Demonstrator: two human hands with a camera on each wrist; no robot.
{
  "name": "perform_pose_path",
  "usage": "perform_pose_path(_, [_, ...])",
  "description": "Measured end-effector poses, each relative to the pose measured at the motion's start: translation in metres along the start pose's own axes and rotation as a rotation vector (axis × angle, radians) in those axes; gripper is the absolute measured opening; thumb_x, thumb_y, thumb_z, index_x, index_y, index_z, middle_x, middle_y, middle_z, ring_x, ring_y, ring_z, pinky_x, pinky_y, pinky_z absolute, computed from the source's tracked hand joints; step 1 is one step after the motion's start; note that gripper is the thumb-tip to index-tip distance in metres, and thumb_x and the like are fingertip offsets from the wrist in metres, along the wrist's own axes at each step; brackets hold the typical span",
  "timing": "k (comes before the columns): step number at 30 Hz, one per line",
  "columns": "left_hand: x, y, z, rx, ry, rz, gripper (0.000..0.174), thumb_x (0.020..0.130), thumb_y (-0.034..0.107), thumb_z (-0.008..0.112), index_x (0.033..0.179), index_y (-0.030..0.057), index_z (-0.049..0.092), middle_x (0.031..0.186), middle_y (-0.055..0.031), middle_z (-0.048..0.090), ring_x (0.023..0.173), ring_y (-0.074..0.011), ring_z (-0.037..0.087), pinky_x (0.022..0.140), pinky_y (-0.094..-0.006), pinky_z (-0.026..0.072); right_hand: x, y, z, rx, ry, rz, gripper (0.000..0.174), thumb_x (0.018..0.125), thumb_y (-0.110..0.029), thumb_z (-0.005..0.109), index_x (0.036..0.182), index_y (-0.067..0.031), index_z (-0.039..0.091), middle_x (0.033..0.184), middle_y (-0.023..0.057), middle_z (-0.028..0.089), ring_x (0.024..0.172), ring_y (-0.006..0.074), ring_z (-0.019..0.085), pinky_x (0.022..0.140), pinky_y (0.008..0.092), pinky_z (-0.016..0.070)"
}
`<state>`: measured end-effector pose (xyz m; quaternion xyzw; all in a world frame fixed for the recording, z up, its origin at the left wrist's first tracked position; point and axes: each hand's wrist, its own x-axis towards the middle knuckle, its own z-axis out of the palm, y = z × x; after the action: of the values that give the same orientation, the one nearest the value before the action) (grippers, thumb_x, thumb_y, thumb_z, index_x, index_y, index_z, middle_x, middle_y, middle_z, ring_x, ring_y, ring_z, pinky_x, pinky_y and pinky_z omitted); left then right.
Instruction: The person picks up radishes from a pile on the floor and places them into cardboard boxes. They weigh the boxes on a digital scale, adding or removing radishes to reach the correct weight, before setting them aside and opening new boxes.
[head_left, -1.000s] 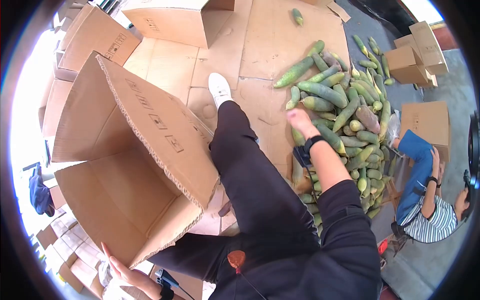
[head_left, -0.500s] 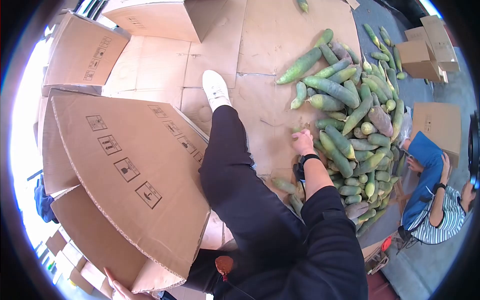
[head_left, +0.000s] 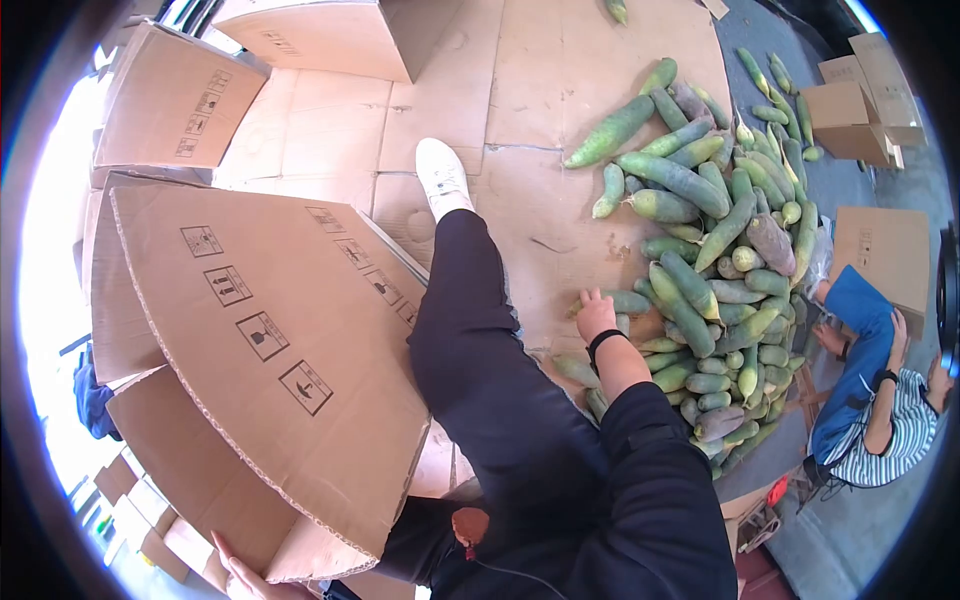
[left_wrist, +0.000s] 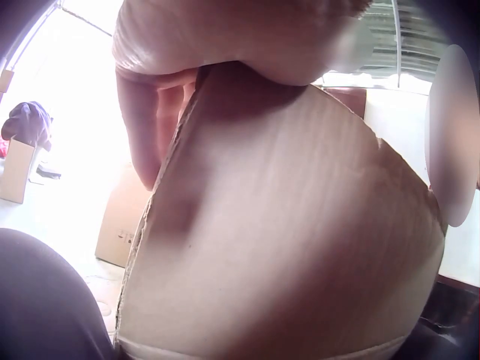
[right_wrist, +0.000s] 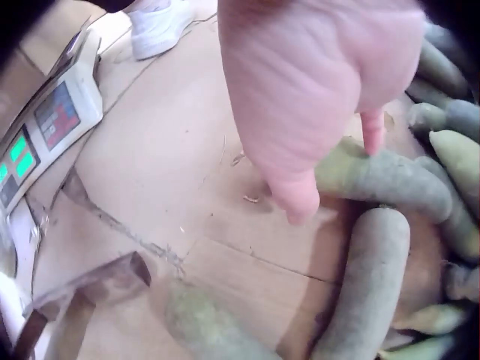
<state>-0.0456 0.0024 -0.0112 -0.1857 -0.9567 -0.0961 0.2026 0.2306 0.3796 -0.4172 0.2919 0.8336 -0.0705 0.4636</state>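
Note:
My right hand (head_left: 598, 315) (right_wrist: 315, 90) grips the pale-green end of a long green radish (head_left: 627, 302) (right_wrist: 405, 184) at the left side of the radish pile (head_left: 700, 260). In the right wrist view its thumb and a finger reach down on either side of that end. At lower left in the head view, my left hand (head_left: 243, 577) (left_wrist: 240, 37) holds the edge of a large cardboard box (head_left: 270, 330) (left_wrist: 285, 217), tilted beside my leg. Part of that hand is hidden behind the cardboard.
Other boxes stand at the upper left (head_left: 180, 95) and top (head_left: 315, 40). A white shoe (head_left: 440, 170) rests on the cardboard floor (head_left: 545, 100). A scale (right_wrist: 56, 116) is at left in the right wrist view. A person in a striped shirt (head_left: 885, 430) sits at the right.
The large box has tipped so that its printed side faces up. My right hand has moved down and taken hold of a radish at the pile's left edge. The left hand stays on the box.

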Motion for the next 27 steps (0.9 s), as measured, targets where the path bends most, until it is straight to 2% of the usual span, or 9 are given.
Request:
perform_pose_path(3, [0.001,0.008,-0.007,0.052,-0.073,0.075,0.05,0.101,0.033,0.032,0.125,-0.0043,0.055,0.12,-0.0241,0.059,0.105,-0.0312,0.059,0.094,-0.0369,0.0459,0.014,0.002,0.015,-0.051,0.14,0.006,0.028,0.08,-0.019,0.061,0.106,-0.0182,0.07,0.127,0.0062,0.052,0.119,0.0244,0.045,0.088,0.0391,0.0418])
perform_pose_path(5, [0.001,0.001,-0.004,-0.338,-0.057,-0.198,0.051,0.1,0.034,0.034,0.123,-0.0056,0.056,0.118,-0.0245,0.06,0.105,-0.0324,0.059,0.094,-0.0382,0.0458,0.005,0.019,-0.005,0.042,0.245,0.005,0.023,0.08,-0.015,0.058,0.097,-0.0192,0.073,0.116,0.0059,0.056,0.109,0.025,0.05,0.086,0.0378,0.045])
perform_pose_path(9, [0.0,0.003,-0.004,-0.544,0.053,-0.345,0.046,0.095,0.031,0.047,0.116,-0.0083,0.06,0.109,-0.0238,0.063,0.099,-0.033,0.061,0.088,-0.0395,0.048,-0.028,0.042,-0.039,0.242,0.381,0.058,0.018,0.079,-0.015,0.059,0.085,-0.019,0.075,0.114,0.008,0.056,0.105,0.0263,0.053,0.085,0.0363,0.0479])
perform_pose_path(11, [-0.008,-0.027,-0.003,-0.702,-0.067,-0.514,0.047,0.1,0.027,0.033,0.135,-0.0017,0.046,0.132,-0.0165,0.051,0.118,-0.0255,0.05,0.103,-0.036,0.0353,-0.034,0.048,-0.04,0.621,0.844,0.11,0.014,0.076,-0.013,0.063,0.08,-0.0196,0.074,0.11,0.01,0.057,0.101,0.0278,0.056,0.085,0.0362,0.049])
perform_pose_path(13, [-0.016,-0.059,-0.001,-0.7,-0.075,-0.414,0.046,0.099,0.025,0.035,0.134,-0.0017,0.047,0.132,-0.0167,0.051,0.118,-0.024,0.05,0.103,-0.0352,0.0352,-0.045,0.046,-0.055,1.044,1.022,0.016,0.024,0.07,0.001,0.07,0.084,-0.0191,0.074,0.109,0.0116,0.058,0.095,0.0294,0.059,0.084,0.0346,0.0482])
perform_pose_path(18, [-0.013,-0.053,0.001,-0.705,-0.063,-0.396,0.043,0.099,0.021,0.035,0.132,-0.0029,0.049,0.13,-0.0151,0.054,0.117,-0.0215,0.051,0.102,-0.0329,0.0356,-0.142,0.033,-0.17,1.306,1.252,-0.247,0.017,0.083,0.002,0.063,0.092,-0.0088,0.072,0.116,0.0088,0.051,0.107,0.0223,0.054,0.089,0.0291,0.0441])
perform_pose_path(19, [-0.011,-0.045,0.001,-0.756,-0.054,-0.429,0.043,0.099,0.021,0.035,0.132,-0.0028,0.049,0.13,-0.0148,0.054,0.117,-0.0214,0.052,0.102,-0.0327,0.036,-0.16,0.036,-0.192,1.143,1.376,-0.261,0.016,0.084,0.001,0.064,0.093,-0.0089,0.072,0.117,0.0092,0.052,0.108,0.0209,0.053,0.091,0.0279,0.0434])
perform_pose_path(25, [-0.011,-0.042,-0.002,-0.742,-0.044,-0.426,0.042,0.099,0.02,0.035,0.131,-0.0032,0.05,0.13,-0.0143,0.054,0.116,-0.0213,0.052,0.101,-0.0324,0.037,-0.281,0.01,-0.3,1.243,1.647,-0.478,0.017,0.081,0.006,0.064,0.091,-0.0065,0.07,0.122,0.0129,0.054,0.104,0.0217,0.057,0.087,0.0306,0.0482])
perform_pose_path(27, [-0.011,-0.046,0.004,-0.723,-0.025,-0.392,0.042,0.099,0.02,0.035,0.13,-0.0035,0.05,0.129,-0.0146,0.055,0.117,-0.0217,0.052,0.101,-0.0326,0.037,-0.313,-0.012,-0.323,1.342,1.723,-0.851,0.021,0.077,0.008,0.066,0.091,-0.0061,0.07,0.119,0.0154,0.056,0.102,0.0234,0.058,0.085,0.0319,0.0493])
